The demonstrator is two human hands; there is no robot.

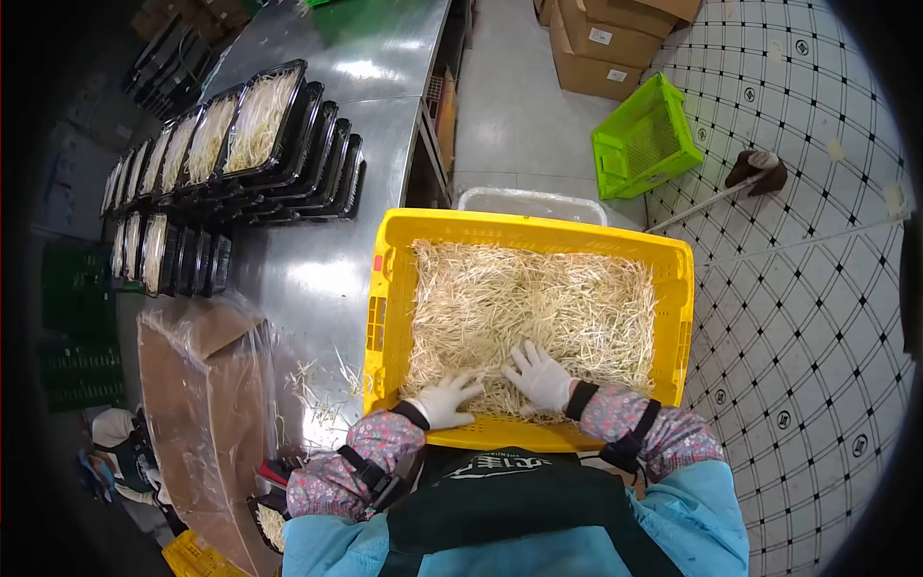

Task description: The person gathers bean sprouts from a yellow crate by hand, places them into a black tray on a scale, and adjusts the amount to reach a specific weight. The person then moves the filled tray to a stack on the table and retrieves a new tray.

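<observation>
Pale, thin sprouts (529, 308) fill a large yellow crate (538, 227) in front of me. My left hand (444, 400), in a white glove, rests at the near left part of the sprouts with its fingers apart, pointing right. My right hand (542, 379), also white-gloved, lies on the sprouts near the crate's front edge, its fingers spread. Neither hand has anything visible gripped in it. Both wrists carry black bands over flowered sleeves.
Stacked black trays of sprouts (260, 120) stand on the metal table (317, 255). An open cardboard box (207, 394) with plastic is at left; a person (115, 433) is beyond it. A green crate (649, 139) and cardboard boxes (601, 48) lie ahead.
</observation>
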